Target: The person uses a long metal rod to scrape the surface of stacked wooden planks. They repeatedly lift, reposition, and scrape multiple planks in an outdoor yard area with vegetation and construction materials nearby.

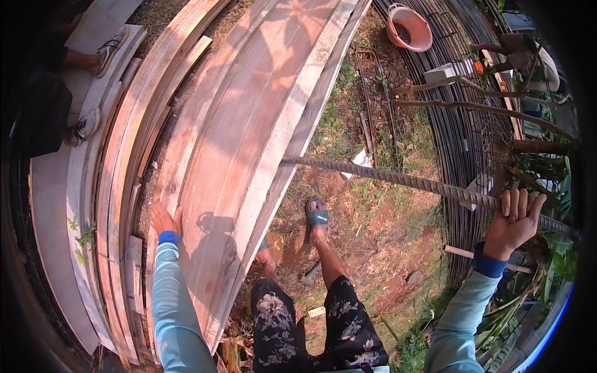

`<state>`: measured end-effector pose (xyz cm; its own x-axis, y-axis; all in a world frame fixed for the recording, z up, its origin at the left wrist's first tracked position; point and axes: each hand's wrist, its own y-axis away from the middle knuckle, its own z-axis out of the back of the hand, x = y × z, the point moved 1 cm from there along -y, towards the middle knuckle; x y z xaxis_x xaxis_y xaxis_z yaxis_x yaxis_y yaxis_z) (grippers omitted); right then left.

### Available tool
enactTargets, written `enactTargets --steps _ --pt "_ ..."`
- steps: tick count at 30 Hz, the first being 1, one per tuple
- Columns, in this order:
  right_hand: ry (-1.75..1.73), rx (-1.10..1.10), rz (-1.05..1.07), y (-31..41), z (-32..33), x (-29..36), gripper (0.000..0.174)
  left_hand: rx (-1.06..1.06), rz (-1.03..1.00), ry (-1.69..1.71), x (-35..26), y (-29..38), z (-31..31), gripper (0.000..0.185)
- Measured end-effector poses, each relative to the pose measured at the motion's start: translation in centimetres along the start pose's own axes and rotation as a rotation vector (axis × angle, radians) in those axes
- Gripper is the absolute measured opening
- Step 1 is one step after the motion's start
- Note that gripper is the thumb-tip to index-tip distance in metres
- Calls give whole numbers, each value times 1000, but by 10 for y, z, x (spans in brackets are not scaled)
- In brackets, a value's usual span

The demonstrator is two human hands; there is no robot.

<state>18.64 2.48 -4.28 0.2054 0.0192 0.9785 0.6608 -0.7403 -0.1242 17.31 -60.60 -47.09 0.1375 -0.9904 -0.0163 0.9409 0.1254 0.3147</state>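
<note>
My left hand (165, 218) lies across the left edge strip of a long wooden panel (233, 140), its thumb on the inner side and its fingers towards the outer side. My right hand (517, 221) is closed around a thick ribbed steel reinforcing bar (401, 179), near the bar's right end. The bar slants across in front of me. Its other end meets the panel's right side; whether it passes beneath the wood cannot be seen. Shadows, one of my head and shoulders, fall on the panel.
Stacked timber beams (135, 116) lie left, beside another person's shoes (86, 123). Long thin steel bars (443, 116), an orange bucket (409, 29) and bare branches (485, 105) are on the right. My sandalled foot (317, 217) stands on grassy soil, near a hammer-like tool (309, 275).
</note>
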Motion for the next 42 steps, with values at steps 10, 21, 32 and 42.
enactTargets --steps 10,21,32,42 --pt "-157 -14 -43 2 105 -46 41 116 153 -123 -13 6 -3 88" --pt "-16 639 104 49 -210 -4 46 -104 177 640 -88 120 62 91" --pt "-39 762 1 79 -327 -2 45 193 362 736 -138 227 15 106" --pt "75 786 280 45 -412 -53 42 68 772 939 -221 240 -6 92"
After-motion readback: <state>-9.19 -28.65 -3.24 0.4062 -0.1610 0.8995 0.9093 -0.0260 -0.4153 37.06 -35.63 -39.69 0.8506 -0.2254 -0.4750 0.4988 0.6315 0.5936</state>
